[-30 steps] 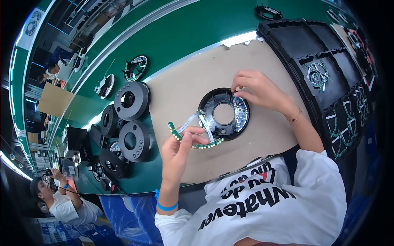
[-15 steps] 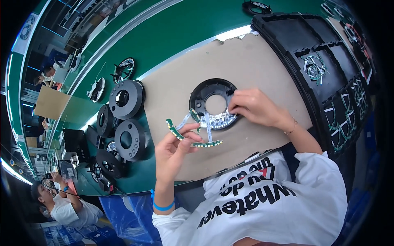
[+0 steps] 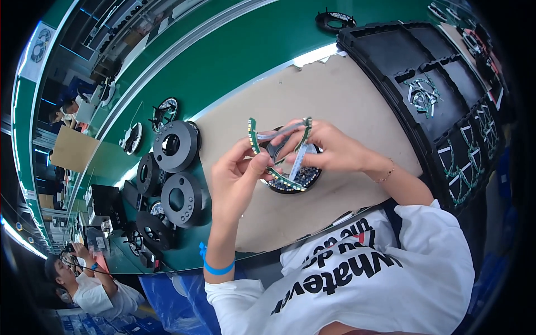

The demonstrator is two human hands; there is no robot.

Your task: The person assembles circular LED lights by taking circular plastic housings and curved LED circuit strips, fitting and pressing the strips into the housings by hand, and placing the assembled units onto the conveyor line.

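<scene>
My left hand (image 3: 239, 170) pinches a chain of curved green LED circuit boards (image 3: 287, 182), their small pale LEDs along the edge. White flat ribbon cables (image 3: 298, 162) link the boards. My right hand (image 3: 326, 146) has its fingers closed about the other side of the same chain, near an upright board piece; its exact fingertip contact is partly hidden. Below both hands a round black housing (image 3: 309, 177) with a central hole lies on the brown cardboard, largely covered by hands and boards. Shiny electronics show along its near side.
Several dark ring-shaped covers (image 3: 181, 199) stand at the left on the green table (image 3: 223, 67). Brown cardboard (image 3: 363, 95) lies beneath the work. A black divided tray (image 3: 385, 50) at the right holds LED board chains (image 3: 422, 95). Another person (image 3: 92, 285) sits at far left.
My right hand has left the housing's right side and come up to the board chain. My left hand has raised the chain, which now spreads open between both hands.
</scene>
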